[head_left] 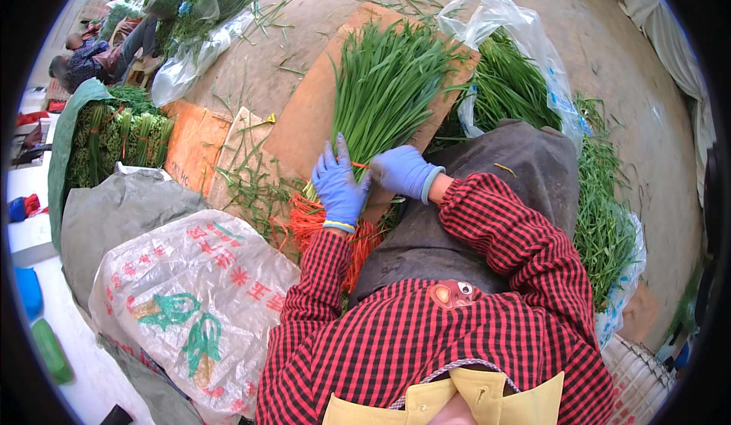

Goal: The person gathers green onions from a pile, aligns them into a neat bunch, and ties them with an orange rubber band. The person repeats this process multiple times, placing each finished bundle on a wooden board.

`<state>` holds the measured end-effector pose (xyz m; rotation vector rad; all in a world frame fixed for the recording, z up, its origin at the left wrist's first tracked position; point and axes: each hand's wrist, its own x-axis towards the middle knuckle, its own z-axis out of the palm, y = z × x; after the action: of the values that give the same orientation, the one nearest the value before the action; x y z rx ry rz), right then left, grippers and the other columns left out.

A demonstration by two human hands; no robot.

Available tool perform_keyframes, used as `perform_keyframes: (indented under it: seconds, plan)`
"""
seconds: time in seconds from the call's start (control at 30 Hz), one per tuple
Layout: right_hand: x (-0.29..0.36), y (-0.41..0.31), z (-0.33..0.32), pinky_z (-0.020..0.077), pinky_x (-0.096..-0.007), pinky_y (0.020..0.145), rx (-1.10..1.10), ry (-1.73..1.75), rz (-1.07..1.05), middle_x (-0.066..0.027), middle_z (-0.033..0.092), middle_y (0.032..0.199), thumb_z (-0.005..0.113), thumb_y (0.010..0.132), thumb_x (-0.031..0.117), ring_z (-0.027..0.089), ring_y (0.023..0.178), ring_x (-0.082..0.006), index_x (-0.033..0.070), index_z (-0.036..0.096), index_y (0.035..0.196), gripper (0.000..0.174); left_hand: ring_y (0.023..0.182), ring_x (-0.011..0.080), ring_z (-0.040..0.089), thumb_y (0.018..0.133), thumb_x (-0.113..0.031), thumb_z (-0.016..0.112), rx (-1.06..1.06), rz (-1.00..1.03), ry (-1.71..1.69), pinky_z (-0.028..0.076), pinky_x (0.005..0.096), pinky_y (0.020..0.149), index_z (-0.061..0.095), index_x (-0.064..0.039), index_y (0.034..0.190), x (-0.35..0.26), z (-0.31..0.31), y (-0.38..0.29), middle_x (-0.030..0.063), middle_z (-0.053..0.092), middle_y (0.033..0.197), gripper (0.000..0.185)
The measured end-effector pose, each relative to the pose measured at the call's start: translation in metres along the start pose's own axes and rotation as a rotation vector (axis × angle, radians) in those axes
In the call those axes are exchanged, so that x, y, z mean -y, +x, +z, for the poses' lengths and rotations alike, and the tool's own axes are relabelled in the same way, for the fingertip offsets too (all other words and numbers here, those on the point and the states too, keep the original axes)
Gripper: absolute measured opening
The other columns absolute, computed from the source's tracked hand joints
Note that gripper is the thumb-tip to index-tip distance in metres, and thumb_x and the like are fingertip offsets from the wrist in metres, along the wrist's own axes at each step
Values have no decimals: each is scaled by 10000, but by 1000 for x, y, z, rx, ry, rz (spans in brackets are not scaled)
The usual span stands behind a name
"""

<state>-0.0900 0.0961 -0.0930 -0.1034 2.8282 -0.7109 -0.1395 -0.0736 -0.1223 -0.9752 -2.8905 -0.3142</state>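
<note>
A large bunch of long green leafy stalks, like garlic chives, lies on a brown board before me. My left hand, in a blue glove, rests over the stalk ends with its fingers spread against the bunch. Beside it my right hand, also gloved, is curled at an orange-red tie strip that crosses the stalks; its fingertips are blurred. A heap of orange-red strips lies under and around my left wrist.
At the right are an open plastic bag of green stalks and a pile of loose greens. Tied bundles stand in a green-lined container at the left. A printed plastic sack lies near my left arm. Another person sits at the upper left.
</note>
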Motion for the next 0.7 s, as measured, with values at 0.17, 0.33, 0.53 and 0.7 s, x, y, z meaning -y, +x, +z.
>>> perform_keyframes:
  seconds: [0.17, 0.33, 0.53, 0.7]
  plan:
    - [4, -28, 9, 554, -421, 612, 409, 412, -74, -93, 749, 808, 614, 879, 186, 727, 714, -281, 71, 760, 884, 186, 1293, 425, 477, 828, -602, 685, 59, -9, -43, 335, 517, 1101, 247, -36, 1588, 12, -4, 7, 291, 430, 1484, 1044]
    - [-32, 2, 32, 561, -494, 670, 169, -287, 113, -178, 722, 843, 652, 839, 219, 710, 802, -379, 47, 738, 852, 193, 1181, 450, 595, 918, -622, 596, 304, -173, -477, 451, 453, 1025, 314, 33, 1539, 36, -15, 53, 323, 601, 1292, 946]
    - [-21, 4, 15, 549, -454, 812, -331, 489, 279, -252, 679, 949, 681, 874, 176, 674, 909, -423, 8, 660, 1041, 238, 1122, 192, 635, 1062, -379, 517, 572, -268, -1404, 490, 316, 1017, 534, 13, 1414, 49, -12, 83, 125, 656, 1299, 526]
    - [8, -11, -8, 555, -399, 804, -477, 627, 49, -177, 710, 977, 652, 914, 118, 696, 929, -332, 22, 635, 1081, 193, 1110, 169, 631, 1048, -461, 508, 834, -576, -1612, 503, 312, 993, 573, -17, 1371, 80, -4, 71, 114, 670, 1247, 553]
